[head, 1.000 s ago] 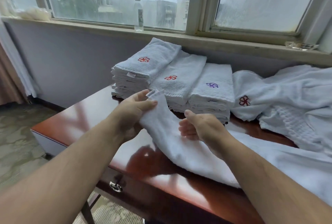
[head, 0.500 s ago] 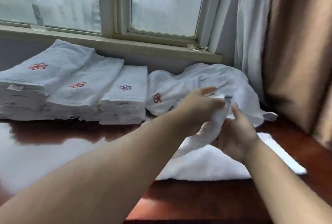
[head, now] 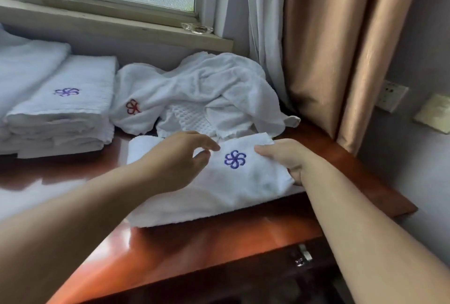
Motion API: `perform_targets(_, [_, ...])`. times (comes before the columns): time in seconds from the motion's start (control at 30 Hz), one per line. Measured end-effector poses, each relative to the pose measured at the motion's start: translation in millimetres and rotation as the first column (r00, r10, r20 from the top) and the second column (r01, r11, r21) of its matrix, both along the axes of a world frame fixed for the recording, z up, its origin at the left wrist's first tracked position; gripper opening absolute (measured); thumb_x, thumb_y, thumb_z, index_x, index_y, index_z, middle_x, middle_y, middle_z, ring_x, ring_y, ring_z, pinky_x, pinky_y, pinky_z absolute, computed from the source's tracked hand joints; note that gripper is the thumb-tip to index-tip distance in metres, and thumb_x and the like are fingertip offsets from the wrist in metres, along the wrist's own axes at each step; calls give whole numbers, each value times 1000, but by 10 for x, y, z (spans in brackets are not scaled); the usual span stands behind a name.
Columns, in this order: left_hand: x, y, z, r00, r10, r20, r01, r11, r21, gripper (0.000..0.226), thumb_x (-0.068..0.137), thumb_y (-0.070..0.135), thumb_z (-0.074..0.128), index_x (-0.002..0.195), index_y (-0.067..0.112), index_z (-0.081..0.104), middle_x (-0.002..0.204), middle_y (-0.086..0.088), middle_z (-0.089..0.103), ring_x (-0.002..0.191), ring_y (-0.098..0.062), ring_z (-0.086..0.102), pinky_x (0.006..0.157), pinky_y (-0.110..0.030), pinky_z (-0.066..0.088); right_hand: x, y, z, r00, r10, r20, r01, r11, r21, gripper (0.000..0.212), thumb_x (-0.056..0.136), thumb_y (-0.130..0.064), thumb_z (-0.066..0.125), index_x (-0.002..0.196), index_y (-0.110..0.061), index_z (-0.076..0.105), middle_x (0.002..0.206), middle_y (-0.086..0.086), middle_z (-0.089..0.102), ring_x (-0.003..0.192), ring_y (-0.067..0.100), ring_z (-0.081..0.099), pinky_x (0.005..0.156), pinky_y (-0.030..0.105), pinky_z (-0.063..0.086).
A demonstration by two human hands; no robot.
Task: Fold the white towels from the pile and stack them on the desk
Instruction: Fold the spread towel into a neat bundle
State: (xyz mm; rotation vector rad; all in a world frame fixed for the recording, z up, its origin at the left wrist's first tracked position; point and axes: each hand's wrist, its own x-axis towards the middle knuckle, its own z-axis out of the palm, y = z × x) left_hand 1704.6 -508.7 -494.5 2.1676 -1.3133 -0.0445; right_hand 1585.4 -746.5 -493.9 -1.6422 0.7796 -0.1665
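Holding the towel (head: 233,177) flat on the bench (head: 219,242): right hand (head: 289,160) grips its edge, left hand (head: 180,160) open above. Loose pile (head: 207,94) crowds behind; folded stack (head: 65,108) left; curtain (head: 341,47) right.

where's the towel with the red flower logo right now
In the head view, the red-logo towel lies crumpled at the back of the desk, between the folded stack on its left and the curtain.

Hotel room, monogrammed towels (head: 60,106), curtains (head: 341,47)
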Motion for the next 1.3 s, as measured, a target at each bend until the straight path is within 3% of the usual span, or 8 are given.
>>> perform_targets(0.17, [56, -67, 133, 1000, 0, 11, 1, 998, -66, 28, 100, 35, 50, 123, 43, 65, 126, 21, 62, 123, -4, 53, 99, -25, 40, -39, -499, 240, 972, -231, -36, 215, 944, -249, 25, 92, -24, 73, 102, -2, 72, 95, 15, 77, 80, 27, 74, 64, 31, 58])
perform_targets(0.3, [8, -164, -97, 975, -95, 201, 31, 953, 302, 48, 98, 57, 39, 146, 50, 38, 154, 19, 39, 145, -10, 28, 117, -35, 20, -167, -796, 90, 855, -316, -411, 32, 823, -567, 48, 90, -41, 71, 122, -5, 65, 113, 14, 68, 94, 30, 63, 76, 35, 48])
perform_targets(0.4, [0, -174, -355, 958, -174, 227, 51, 885, 463, 60, 97, 66, 23, 155, 51, 15, 166, 16, 14, 153, -11, 8, 122, -37, 5, -175, -803, -72, 830, -368, -419, 27, 777, -629, 57, 93, -47, 62, 128, -3, 62, 116, 16, 67, 87, 29, 56, 75, 33, 43])
perform_targets(0.63, [37, -65, -428, 971, -172, 166, 87, 902, 423, 65, 92, 68, 11, 155, 52, 9, 167, 19, 4, 154, -7, -1, 125, -38, 1, -23, -429, -106, 900, -416, -129, -21, 254, -967, 26, 94, -37, 55, 113, -22, 65, 120, 8, 61, 115, 33, 53, 96, 44, 43])
perform_targets(0.8, [72, 101, -396, 968, -209, 141, 119, 871, 477, 80, 79, 77, -6, 155, 53, -3, 166, 21, -7, 153, -4, -10, 125, -42, -4, 139, 92, -394, 947, 7, -321, -283, 492, -823, 64, 94, -66, 33, 145, -31, 49, 155, -1, 44, 148, 26, 30, 118, 45, 27])
perform_targets(1.0, [238, 352, -426, 994, -36, 105, -19, 875, 484, 76, 86, 75, 1, 157, 49, 2, 166, 22, -6, 153, -5, -9, 125, -39, -4, 170, 203, -439, 859, -18, -512, -434, 505, -746, 81, 93, -74, 10, 161, -30, 13, 170, -3, 2, 156, 21, -5, 125, 47, 2])
perform_targets(1.17, [303, 514, -486, 816, 577, -35, -545, 789, 285, 89, 88, 71, 49, 156, 18, 21, 160, -11, 27, 144, -34, 28, 113, -48, 29, 153, 460, -466, 860, -86, -503, -397, 508, -765, 82, 94, -73, 10, 162, -27, 13, 170, 1, 5, 156, 26, -2, 124, 49, 4])
perform_targets(1.3, [310, 628, -335, 776, 618, -129, -561, 768, 308, 70, 85, 66, 64, 115, 3, 54, 123, -18, 61, 101, -33, 58, 80, -34, 42, 174, 726, -525, 889, -144, -434, -320, 482, -816, 85, 92, -73, 11, 159, -23, 25, 166, 4, 23, 154, 31, 13, 122, 51, 13])
